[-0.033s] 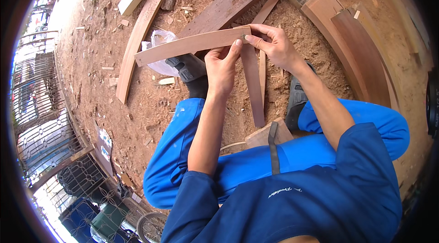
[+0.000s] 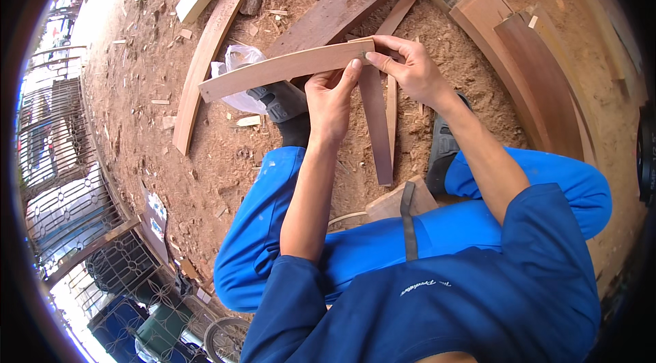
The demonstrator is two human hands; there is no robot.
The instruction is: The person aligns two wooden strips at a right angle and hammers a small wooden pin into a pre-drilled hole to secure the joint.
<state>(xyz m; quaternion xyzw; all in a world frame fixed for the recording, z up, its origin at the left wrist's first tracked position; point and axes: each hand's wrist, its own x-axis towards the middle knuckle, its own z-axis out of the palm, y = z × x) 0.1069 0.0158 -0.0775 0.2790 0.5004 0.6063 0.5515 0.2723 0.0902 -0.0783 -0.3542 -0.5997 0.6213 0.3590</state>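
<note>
My left hand (image 2: 331,98) pinches a thin, curved wooden strip (image 2: 280,66) from below near its right end, thumb on its face. My right hand (image 2: 410,69) closes on that same end, fingers behind and thumb in front. A small dark spot shows on the wood between the thumbs. A second, darker wooden strip (image 2: 376,127) meets the first at this end and hangs down toward my lap at an angle. Whether the two are fastened cannot be seen, since my fingers cover part of the joint.
Thick curved beams (image 2: 342,8) lie on the sawdust-covered ground ahead, and more curved boards (image 2: 526,76) stack at the right. A white plastic bag (image 2: 240,56) sits by my left foot. A wooden block (image 2: 417,193) lies near my lap. Metal grillwork (image 2: 68,178) stands far left.
The curved strip's free left end has shifted slightly left and down. The darker strip's lower end has moved a little up and left. Both hands keep their grip.
</note>
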